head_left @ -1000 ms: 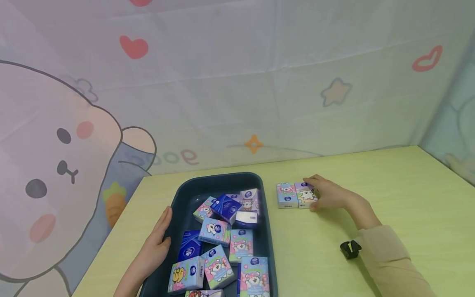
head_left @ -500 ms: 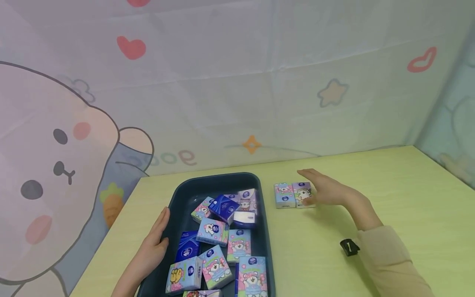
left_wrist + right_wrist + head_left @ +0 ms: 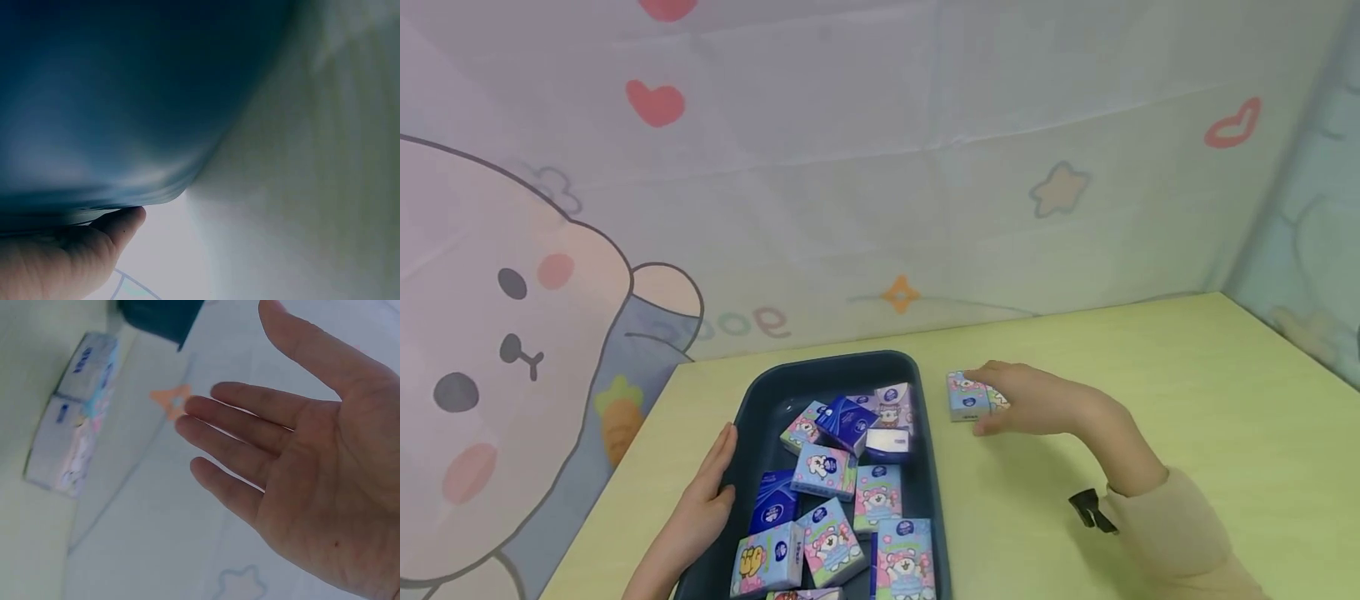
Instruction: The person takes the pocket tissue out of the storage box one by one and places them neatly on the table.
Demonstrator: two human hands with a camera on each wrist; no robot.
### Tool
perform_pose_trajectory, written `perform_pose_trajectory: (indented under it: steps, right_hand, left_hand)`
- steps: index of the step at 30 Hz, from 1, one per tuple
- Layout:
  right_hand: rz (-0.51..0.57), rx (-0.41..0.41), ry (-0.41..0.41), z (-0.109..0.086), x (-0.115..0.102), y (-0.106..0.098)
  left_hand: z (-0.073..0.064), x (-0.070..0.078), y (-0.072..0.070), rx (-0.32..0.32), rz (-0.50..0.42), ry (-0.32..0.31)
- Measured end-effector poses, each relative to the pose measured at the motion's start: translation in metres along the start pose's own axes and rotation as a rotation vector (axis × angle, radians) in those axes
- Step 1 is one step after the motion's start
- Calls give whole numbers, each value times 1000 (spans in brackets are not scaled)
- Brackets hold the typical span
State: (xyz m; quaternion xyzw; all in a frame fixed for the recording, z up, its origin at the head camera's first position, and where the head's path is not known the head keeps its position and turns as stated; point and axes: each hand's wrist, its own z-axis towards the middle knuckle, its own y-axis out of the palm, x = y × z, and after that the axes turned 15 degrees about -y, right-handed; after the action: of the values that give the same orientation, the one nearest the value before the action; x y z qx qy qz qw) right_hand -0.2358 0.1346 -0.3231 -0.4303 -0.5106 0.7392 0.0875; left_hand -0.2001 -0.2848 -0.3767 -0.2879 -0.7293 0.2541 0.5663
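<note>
My right hand [image 3: 1052, 404] hovers over two small tissue packs that lie side by side on the table. In the head view the left pack [image 3: 966, 398] shows well, while the hand mostly hides the right pack [image 3: 1000, 402]. The right wrist view has the fingers extended and the palm bare, with a gap between the hand [image 3: 306, 450] and the packs [image 3: 62, 440]. On the other side, my left hand [image 3: 696, 508] rests with straight fingers along the left rim of a dark teal tray [image 3: 827, 371]. One digit [image 3: 125, 225] touches the rim in the left wrist view.
Inside the tray lie several tissue packs, such as a dark blue one [image 3: 847, 423] and a pastel cartoon one [image 3: 904, 558]. A black wrist device [image 3: 1092, 510] sits at the right sleeve. Behind the yellow table [image 3: 1150, 375] hangs a printed cloth [image 3: 850, 167].
My right hand has let go of the right pack, lifted off it and moved left over both packs. The left hand stays at the tray rim. The head view has shifted slightly.
</note>
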Motion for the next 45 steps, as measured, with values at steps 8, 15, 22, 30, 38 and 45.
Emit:
perform_pose_trajectory:
  steps: [8, 15, 22, 30, 38, 45]
  right_hand:
    - [-35, -63, 15, -9, -39, 1]
    - [-107, -89, -15, -14, -63, 10]
    - [-211, -108, -102, -9, -81, 27]
    - [-319, -202, -262, -2, -100, 51]
    - [-386, -249, -369, 0, -107, 70]
    - [-490, -245, -383, 2, -109, 83]
  left_hand:
    - [0, -2, -1, -3, -10, 9]
    - [-1, -1, -1, -7, -18, 10]
    - [-1, -1, 0, -5, -18, 16]
    - [-2, 0, 0, 2, -13, 14]
    - [1, -1, 0, 0, -9, 7]
    - [2, -2, 0, -11, -10, 2]
